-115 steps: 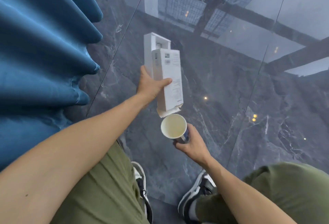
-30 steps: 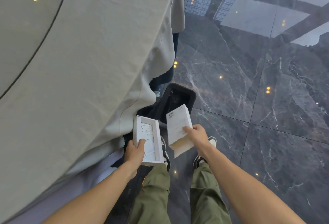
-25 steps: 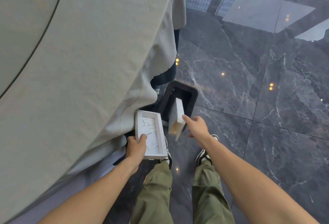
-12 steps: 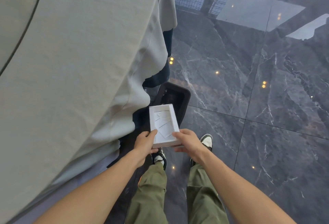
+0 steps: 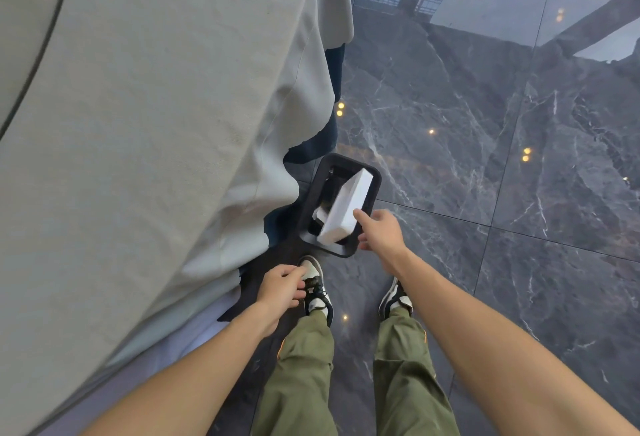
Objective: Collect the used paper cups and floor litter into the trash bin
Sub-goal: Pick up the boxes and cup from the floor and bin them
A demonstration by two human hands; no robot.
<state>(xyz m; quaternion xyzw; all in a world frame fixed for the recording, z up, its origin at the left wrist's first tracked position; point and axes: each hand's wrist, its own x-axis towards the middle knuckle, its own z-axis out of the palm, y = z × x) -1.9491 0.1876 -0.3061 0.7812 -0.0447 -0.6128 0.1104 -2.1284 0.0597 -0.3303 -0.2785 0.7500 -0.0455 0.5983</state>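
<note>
Right then, the person stood over a black rectangular plastic trash bin [image 5: 374, 182] on the dark grey marble floor [image 5: 485, 130], tucked just beside the hanging edge of the pale grey tablecloth [image 5: 156, 106] that draped the round worktop. A white cardboard box [image 5: 348, 208] lay tilted across the bin's mouth, its far end propped against the far rim and its near end down inside. More white litter showed below it in the bin, too hidden to name. The right hand [image 5: 379, 231] hovered at the bin's near edge, fingers spread loose, the forefinger tip touching or nearly touching the box's side; it gripped nothing. The left hand [image 5: 282, 288] hung lower, above the left one of the black-and-white sneakers [image 5: 320, 292], fingers curled inward around nothing visible. Olive green trousers [image 5: 304, 366] covered both legs, feet planted just short of the bin.
</note>
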